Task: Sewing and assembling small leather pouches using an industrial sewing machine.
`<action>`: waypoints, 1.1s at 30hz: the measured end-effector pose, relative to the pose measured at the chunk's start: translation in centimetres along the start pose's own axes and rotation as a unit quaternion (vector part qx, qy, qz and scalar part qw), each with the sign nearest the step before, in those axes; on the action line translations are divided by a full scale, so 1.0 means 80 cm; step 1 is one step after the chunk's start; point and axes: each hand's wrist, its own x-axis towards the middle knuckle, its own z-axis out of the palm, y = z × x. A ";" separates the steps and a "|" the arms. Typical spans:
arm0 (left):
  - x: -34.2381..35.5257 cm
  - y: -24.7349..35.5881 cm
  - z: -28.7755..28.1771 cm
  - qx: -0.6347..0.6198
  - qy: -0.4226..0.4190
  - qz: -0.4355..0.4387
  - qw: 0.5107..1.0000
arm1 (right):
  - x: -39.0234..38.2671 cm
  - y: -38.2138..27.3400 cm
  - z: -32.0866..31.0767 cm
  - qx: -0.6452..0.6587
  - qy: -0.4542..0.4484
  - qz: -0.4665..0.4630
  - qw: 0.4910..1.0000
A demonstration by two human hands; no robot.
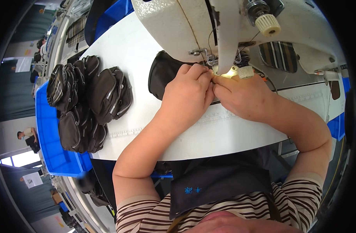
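Fingers (pixel 194 70) bent, left hand (pixel 187 91) meets right hand (pixel 243 95) at sewing machine (pixel 166 23).

White table (pixel 193 143) with dark pouches (pixel 110 95), black fabric (pixel 159 75)

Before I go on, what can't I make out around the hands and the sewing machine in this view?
In the head view:
- What lies under the fingertips of the left hand and right hand: the hands hide it.
- The black fabric piece's right part: behind the left hand and sewing machine.
- The machine's top: cut off by the upper edge.
- The distant person's actions, far left: too small.
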 end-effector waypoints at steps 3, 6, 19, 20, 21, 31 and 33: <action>-0.001 0.001 0.000 0.001 -0.007 -0.001 1.000 | -0.001 0.000 0.000 0.000 0.001 0.000 1.000; -0.001 0.001 0.002 0.008 0.002 0.009 1.000 | -0.001 0.000 0.002 -0.001 0.006 0.000 1.000; 0.001 -0.049 -0.004 -0.523 -0.039 -0.286 0.802 | 0.001 0.013 0.004 -0.006 0.022 -0.007 1.000; 0.000 -0.050 -0.001 -0.518 -0.027 -0.284 0.806 | 0.001 0.012 0.005 -0.007 0.023 -0.007 1.000; 0.000 -0.049 0.001 -0.513 -0.015 -0.282 0.810 | 0.001 0.011 0.004 0.010 0.019 -0.006 1.000; -0.008 -0.041 -0.028 0.010 -0.006 0.148 0.989 | 0.000 -0.001 0.009 0.147 -0.004 -0.070 0.987; -0.013 -0.031 -0.040 -0.001 -0.029 0.140 0.990 | -0.004 -0.001 0.011 0.140 0.005 -0.063 0.988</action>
